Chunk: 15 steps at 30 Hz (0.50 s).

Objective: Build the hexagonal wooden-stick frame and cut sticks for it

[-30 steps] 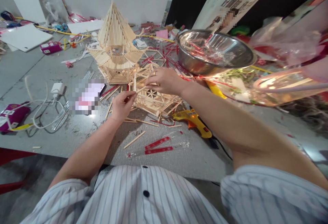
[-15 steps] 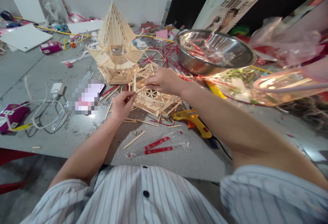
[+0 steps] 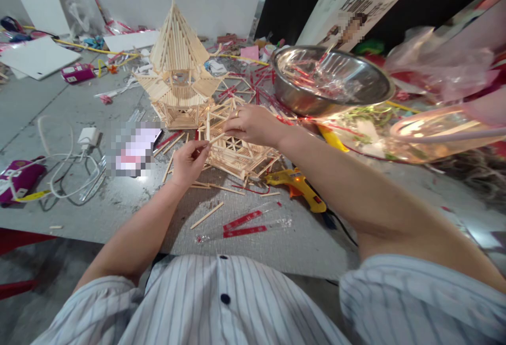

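Note:
Between my two hands runs a thin wooden stick (image 3: 217,137), held over a low, many-sided frame (image 3: 241,161) built of similar sticks. My left hand (image 3: 190,160) pinches its near end with thumb and forefinger. At the far end, the fingers of my right hand (image 3: 251,125), which wears a ring, are closed on it. Behind the frame stands a taller stick model (image 3: 179,66) with a pointed roof. A yellow glue gun (image 3: 298,187) lies to the right of the frame, below my right forearm. Part of the frame is hidden by my right hand.
A metal bowl (image 3: 336,84) with red and clear wrappers stands at the back right. At left are a phone (image 3: 138,147), a white charger (image 3: 88,137) and looped cables. Red-marked wrappers (image 3: 245,226) and a loose stick (image 3: 207,215) lie near the table's front edge.
Almost nothing differs. Both hands stay closed on the stick in the same place, with only a very slight shift of the right fingers.

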### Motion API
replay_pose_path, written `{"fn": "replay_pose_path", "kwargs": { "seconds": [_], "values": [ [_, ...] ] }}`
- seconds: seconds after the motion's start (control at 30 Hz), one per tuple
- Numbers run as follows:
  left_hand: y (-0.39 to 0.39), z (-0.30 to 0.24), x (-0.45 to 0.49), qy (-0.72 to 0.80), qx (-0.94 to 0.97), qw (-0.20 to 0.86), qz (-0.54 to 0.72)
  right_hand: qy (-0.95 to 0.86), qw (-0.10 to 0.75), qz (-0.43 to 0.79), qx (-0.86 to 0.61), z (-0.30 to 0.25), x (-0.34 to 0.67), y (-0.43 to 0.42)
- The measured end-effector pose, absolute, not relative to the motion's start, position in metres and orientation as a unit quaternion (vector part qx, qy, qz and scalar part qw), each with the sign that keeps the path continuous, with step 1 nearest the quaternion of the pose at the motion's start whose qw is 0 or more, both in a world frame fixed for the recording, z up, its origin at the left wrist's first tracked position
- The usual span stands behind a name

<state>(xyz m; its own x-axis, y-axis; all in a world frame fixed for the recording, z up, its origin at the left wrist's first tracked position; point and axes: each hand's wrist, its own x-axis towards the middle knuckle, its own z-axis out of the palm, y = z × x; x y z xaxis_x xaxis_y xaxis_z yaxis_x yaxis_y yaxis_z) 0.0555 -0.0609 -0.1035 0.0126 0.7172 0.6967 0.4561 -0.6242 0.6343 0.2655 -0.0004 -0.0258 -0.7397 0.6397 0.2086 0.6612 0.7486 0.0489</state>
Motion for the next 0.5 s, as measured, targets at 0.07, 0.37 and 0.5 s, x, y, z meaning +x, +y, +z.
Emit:
{"fn": "replay_pose_path", "kwargs": {
  "seconds": [0.07, 0.37, 0.5],
  "values": [
    [-0.0607, -0.1039, 0.0554, 0.423, 0.701, 0.118, 0.562, -0.934, 0.095, -0.060, -0.338, -0.0260, 0.2660, 0.0005],
    [-0.0614, -0.1036, 0.0557, 0.411, 0.702, 0.118, 0.570, -0.943, 0.111, -0.052, -0.310, -0.0200, 0.2647, 0.0003],
    [-0.0609, -0.1045, 0.0559, 0.408, 0.702, 0.120, 0.571, -0.942, 0.108, -0.057, -0.314, -0.0194, 0.2642, 0.0000]
  ]
}}
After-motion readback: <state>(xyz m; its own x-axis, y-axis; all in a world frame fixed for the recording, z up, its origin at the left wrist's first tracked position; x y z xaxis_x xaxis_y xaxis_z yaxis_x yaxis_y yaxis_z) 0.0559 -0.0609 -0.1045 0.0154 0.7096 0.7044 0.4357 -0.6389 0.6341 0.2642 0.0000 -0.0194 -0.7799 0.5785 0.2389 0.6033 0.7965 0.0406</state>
